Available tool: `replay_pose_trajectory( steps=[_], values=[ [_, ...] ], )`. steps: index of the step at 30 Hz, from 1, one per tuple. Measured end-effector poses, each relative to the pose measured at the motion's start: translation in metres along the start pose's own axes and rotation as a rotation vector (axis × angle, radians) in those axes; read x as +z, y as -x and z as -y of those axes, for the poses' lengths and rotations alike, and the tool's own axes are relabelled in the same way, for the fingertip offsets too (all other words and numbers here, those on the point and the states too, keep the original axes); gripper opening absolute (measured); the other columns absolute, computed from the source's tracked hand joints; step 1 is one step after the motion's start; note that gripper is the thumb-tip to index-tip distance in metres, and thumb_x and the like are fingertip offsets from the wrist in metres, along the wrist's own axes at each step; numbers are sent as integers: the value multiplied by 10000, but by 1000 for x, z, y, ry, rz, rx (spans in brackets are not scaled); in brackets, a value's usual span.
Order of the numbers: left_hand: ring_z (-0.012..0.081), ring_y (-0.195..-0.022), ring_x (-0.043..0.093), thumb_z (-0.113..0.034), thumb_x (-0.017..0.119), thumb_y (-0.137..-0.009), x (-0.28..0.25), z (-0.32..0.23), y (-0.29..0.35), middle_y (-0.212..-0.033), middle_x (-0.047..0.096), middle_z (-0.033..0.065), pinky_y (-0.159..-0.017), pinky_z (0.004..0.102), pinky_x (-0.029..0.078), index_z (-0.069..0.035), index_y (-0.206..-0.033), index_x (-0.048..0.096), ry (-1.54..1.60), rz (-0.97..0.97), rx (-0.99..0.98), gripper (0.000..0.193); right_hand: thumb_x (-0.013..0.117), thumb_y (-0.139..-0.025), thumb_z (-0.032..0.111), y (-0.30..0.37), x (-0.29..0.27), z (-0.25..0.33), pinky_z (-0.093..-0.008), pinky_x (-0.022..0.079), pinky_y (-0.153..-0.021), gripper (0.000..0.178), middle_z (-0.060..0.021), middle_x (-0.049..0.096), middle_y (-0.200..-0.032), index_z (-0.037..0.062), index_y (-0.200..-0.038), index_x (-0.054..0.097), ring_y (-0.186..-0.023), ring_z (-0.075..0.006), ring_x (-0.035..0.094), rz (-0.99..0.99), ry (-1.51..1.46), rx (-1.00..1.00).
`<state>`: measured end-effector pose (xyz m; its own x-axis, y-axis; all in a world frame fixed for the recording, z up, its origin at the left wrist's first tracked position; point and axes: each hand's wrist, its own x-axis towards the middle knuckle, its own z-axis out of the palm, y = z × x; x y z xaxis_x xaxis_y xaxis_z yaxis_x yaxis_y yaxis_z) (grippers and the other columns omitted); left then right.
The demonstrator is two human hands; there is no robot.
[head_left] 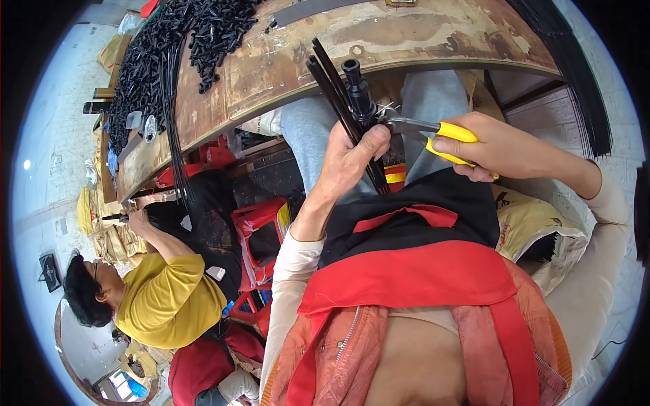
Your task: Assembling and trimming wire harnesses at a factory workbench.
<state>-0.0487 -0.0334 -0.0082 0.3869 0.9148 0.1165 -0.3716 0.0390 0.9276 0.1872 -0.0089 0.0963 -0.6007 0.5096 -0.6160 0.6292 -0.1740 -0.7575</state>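
In my left hand (352,155) is a bundle of long thin black rods (333,95), tilted over my lap, together with a black ribbed tubular fitting (359,95). The thumb presses across them near the fitting's lower end. My right hand (477,145) grips pliers (440,132) with yellow handles. Their metal jaws meet the base of the fitting, where a few thin pale strands stick out. Whether the jaws are closed on a strand is too small to tell.
A worn wooden table (406,34) curves in front of me, bearing a heap of small black tubular parts (156,61). More long black rods (575,81) hang over its right end. A co-worker in a yellow shirt (169,298) sits at left. An open sack (542,230) stands at my right.
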Motion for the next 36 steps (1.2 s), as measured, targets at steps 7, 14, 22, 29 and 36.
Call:
replay_pose_trajectory(
  steps=[7, 14, 22, 29, 36],
  values=[
    [68, -606, 381, -231, 587, -984, -4, 0, 0, -688, 439, -32, -538, 239, 325, -38, -835, 505, 45, 3, -4, 257, 521, -986, 435, -8, 22, -19, -236, 393, -409, 410, -33, 528, -669, 25, -978, 529, -492, -84, 499, -77, -158, -16],
    [33, -590, 394, -200, 588, -983, 7, -2, -3, -685, 467, -48, -504, 213, 313, -41, -898, 530, -123, -63, -5, 189, 503, -994, 417, 19, -17, 46, -237, 392, -383, 376, -27, 507, -641, 51, -920, 458, -473, -89, 492, -4, 193, 232],
    [50, -585, 408, -214, 575, -989, -6, 5, -2, -683, 465, -40, -515, 217, 324, -40, -983, 520, -112, -141, 5, 183, 516, -988, 372, -12, -8, 12, -305, 486, -549, 360, -33, 534, -665, 14, -1023, 527, -593, -121, 561, -24, 237, -12],
    [70, -601, 418, -204, 581, -983, -4, 2, -5, -747, 467, -9, -524, 226, 346, -36, -1117, 465, 48, -147, 56, 244, 607, -833, 25, -20, 14, -23, -396, 431, -850, 587, -137, 547, -1081, 155, -1392, 481, -978, -326, 521, -606, 807, -430],
    [62, -565, 390, -197, 587, -982, -3, -1, -8, -678, 439, -30, -504, 230, 321, -41, -925, 492, 61, -106, 15, 191, 619, -766, -20, -25, 6, -31, -406, 446, -813, 681, -112, 528, -984, 170, -1405, 479, -894, -296, 538, -782, 909, -532]
  ],
)
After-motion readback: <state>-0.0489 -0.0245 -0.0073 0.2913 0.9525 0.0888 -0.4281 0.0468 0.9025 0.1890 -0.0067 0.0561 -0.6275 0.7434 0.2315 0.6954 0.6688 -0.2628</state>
